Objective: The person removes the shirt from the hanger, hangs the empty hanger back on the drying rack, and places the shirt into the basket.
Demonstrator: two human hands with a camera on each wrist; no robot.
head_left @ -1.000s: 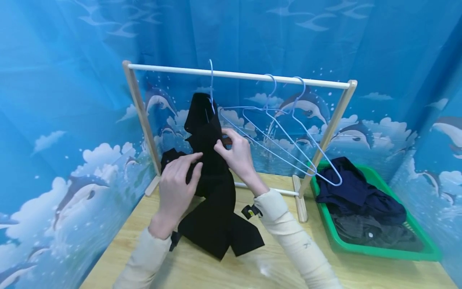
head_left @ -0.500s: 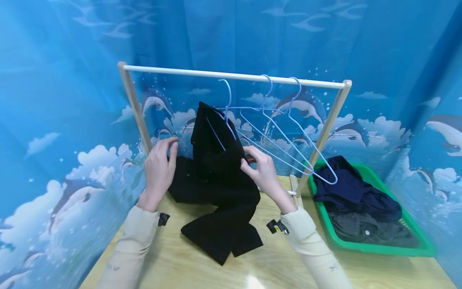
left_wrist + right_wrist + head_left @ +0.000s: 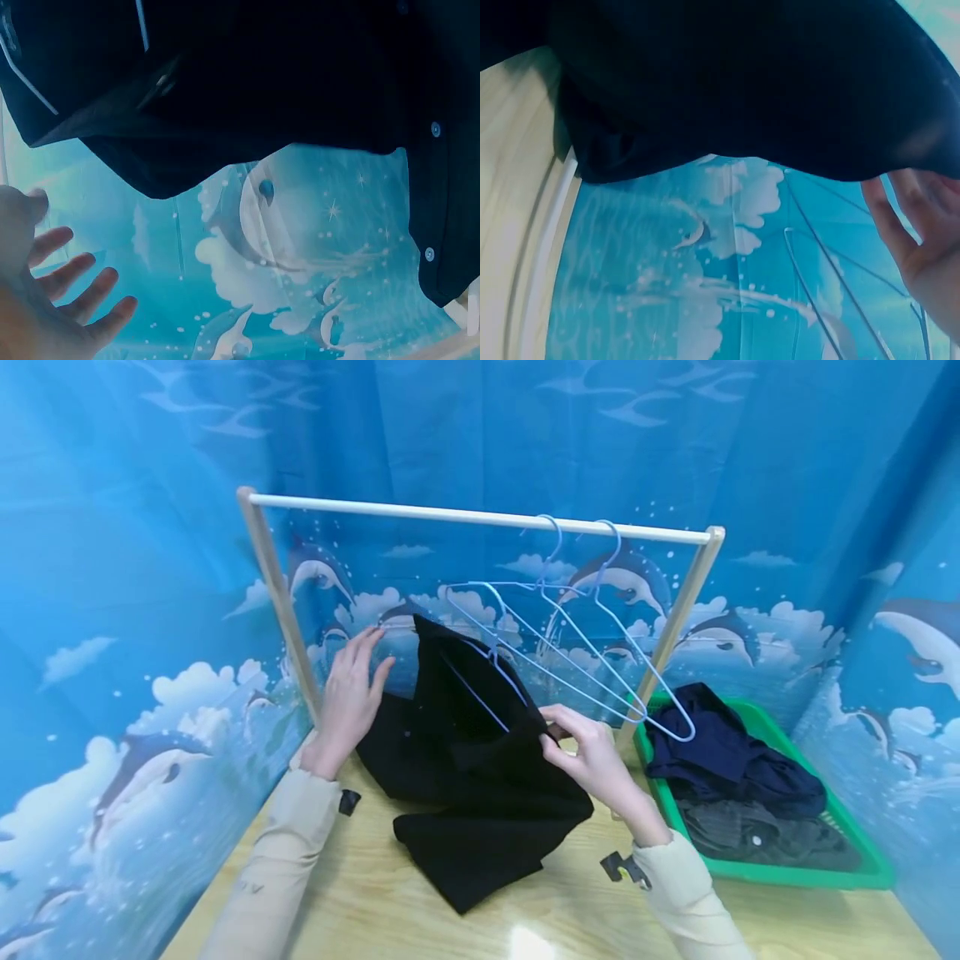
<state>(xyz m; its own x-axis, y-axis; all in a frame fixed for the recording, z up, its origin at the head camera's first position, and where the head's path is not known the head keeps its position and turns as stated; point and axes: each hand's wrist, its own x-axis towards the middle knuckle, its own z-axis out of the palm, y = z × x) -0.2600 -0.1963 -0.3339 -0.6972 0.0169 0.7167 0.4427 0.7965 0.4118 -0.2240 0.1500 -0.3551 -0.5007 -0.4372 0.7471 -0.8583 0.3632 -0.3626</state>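
A black shirt (image 3: 487, 793) droops over the wooden table, with small buttons (image 3: 436, 129) along an edge in the left wrist view. Inside its neck opening sits a light blue wire hanger (image 3: 476, 695), whose hook sticks up free of the rail. My right hand (image 3: 588, 760) pinches the shirt's edge at the right shoulder between thumb and fingers. To the left of the collar my left hand (image 3: 351, 702) is raised with fingers spread, and the left wrist view shows a gap between it and the cloth. Much of the hanger is hidden in the cloth.
A rack with a white rail (image 3: 450, 514) and wooden posts stands behind. Two wire hangers (image 3: 577, 610) hang from its right half. At right is a green basket (image 3: 795, 877) holding dark blue and grey clothes. A blue dolphin-print curtain (image 3: 112, 568) surrounds the table.
The hanger's hook has come down from the rail, and the shirt with it has moved lower and to the right in my right hand. My left hand has moved off the cloth leftward.
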